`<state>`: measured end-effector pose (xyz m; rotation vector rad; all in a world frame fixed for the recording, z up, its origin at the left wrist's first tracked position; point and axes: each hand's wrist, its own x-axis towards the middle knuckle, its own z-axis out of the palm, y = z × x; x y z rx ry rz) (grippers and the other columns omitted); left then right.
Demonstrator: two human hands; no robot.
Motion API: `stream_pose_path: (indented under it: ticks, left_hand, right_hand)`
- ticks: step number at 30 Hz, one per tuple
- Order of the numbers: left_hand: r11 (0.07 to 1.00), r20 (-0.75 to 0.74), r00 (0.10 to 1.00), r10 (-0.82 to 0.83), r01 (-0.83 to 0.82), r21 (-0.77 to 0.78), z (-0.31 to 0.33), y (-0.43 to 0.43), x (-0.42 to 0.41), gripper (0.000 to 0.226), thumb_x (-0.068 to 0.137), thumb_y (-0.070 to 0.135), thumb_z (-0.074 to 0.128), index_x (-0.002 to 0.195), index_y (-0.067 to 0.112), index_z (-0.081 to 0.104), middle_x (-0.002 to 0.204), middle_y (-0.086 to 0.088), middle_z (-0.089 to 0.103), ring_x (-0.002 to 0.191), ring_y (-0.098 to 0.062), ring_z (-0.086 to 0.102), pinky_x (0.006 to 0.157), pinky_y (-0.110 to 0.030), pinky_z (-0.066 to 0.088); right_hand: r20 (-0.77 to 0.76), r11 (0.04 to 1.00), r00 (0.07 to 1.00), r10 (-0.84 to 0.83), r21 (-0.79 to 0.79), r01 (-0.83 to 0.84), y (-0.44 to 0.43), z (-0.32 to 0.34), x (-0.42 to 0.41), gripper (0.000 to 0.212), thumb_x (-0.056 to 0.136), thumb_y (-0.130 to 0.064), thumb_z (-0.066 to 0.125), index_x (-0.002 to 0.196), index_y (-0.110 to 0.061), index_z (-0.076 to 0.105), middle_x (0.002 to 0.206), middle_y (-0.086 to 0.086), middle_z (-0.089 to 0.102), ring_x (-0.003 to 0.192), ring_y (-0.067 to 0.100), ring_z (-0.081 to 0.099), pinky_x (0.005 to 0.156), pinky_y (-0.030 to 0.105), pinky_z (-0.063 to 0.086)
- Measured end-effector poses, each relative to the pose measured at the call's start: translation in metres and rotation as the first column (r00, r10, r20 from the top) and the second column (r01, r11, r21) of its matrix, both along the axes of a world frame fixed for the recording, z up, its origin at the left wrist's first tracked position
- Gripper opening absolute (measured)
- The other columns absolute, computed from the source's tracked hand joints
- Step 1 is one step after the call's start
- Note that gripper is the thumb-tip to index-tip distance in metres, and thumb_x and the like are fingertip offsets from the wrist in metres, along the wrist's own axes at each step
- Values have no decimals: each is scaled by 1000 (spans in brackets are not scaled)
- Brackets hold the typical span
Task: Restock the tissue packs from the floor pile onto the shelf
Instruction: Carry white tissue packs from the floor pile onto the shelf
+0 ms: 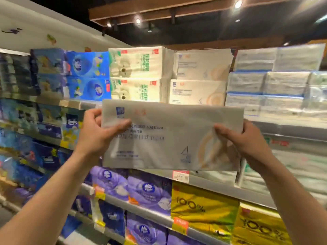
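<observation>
The tissue pack (169, 137) is held in the air in front of the shelf (286, 129). Its broad printed face is toward the camera, its long axis is level, and it sits just below the top tier. The left hand (99, 131) grips the left end with the thumb across the front face. The right hand (246, 138) grips the right end the same way. Gripping both ends keeps the soft, wide pack flat and square to the shelf, which suits sliding it in face-out.

Directly behind it, two matching cream packs (198, 91) sit stacked on the top tier. The likely destination is on or beside that stack. Left of the stack stand white packs with green print (138, 75), then blue packs (88, 76). To the right are clear-wrapped white packs (265, 82). The lower tiers hold purple packs (146, 190) and yellow packs (203, 204). The floor pile is not in view.
</observation>
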<state>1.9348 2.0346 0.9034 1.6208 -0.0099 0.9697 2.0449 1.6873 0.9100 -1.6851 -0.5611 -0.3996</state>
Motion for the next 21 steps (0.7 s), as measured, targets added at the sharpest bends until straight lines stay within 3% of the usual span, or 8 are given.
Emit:
stream_pose_path:
  ticks: [3, 7, 9, 13, 17, 19, 21]
  left_hand:
    - [995, 81, 995, -58, 50, 90, 34, 18, 66, 99, 55, 54, 92, 123, -6, 53, 110, -15, 72, 98, -29, 72, 86, -51, 59]
    - [977, 213, 966, -148, 108, 186, 90, 26, 150, 81, 66, 47, 89, 119, -6, 60, 111, -18, 72, 102, -34, 70, 90, -53, 57]
    - [962, 223, 954, -199, 147, 229, 116, 33, 190, 79, 70, 45, 88, 122, -7, 58, 114, -18, 71, 105, -34, 69, 92, -54, 55]
    - [958, 188, 971, -149, 96, 269, 140, 43, 263, 85, 65, 57, 87, 125, 7, 55, 116, -7, 70, 105, -23, 70, 88, -46, 57]
    - [958, 158, 987, -12, -34, 286, 135, 35, 314, 62, 70, 49, 83, 116, 17, 58, 109, 3, 69, 99, -15, 66, 80, -33, 55]
    - [940, 151, 988, 28, -77, 333, 131, 37, 335, 55, 70, 49, 84, 111, 19, 64, 106, 4, 71, 95, -15, 67, 82, -40, 57]
    - [927, 100, 994, 32, -67, 370, 126, 39, 354, 55, 66, 53, 84, 107, 20, 68, 104, 4, 72, 91, -15, 68, 81, -43, 58]
  right_hand:
    - [105, 996, 990, -90, 3, 91, 3, 40, 43, 56, 59, -59, 81, 99, -21, 74, 87, -9, 78, 78, 6, 74, 68, 27, 59]
    - [182, 992, 975, -127, 49, 120, 7, 94, 100, 60, 57, -61, 81, 98, -18, 75, 92, -10, 79, 84, 8, 74, 67, 23, 58]
    - [201, 989, 969, -145, 54, 137, 7, 114, 130, 64, 59, -60, 81, 106, -16, 74, 98, -6, 79, 90, 13, 75, 75, 31, 60]
    - [196, 983, 963, -185, 47, 179, 14, 132, 187, 78, 56, -63, 83, 116, -15, 71, 108, -2, 77, 99, 18, 74, 86, 42, 60]
    - [200, 967, 946, -254, 64, 246, 25, 129, 231, 92, 46, -70, 89, 119, -17, 69, 110, 0, 76, 100, 22, 74, 89, 46, 59]
    - [182, 953, 936, -301, 31, 300, 27, 125, 243, 85, 52, -69, 87, 119, -20, 68, 109, -1, 75, 99, 22, 72, 86, 46, 60]
    - [153, 939, 931, -332, -38, 341, 29, 121, 250, 59, 68, -56, 84, 113, -22, 68, 106, -3, 73, 93, 17, 71, 76, 39, 60]
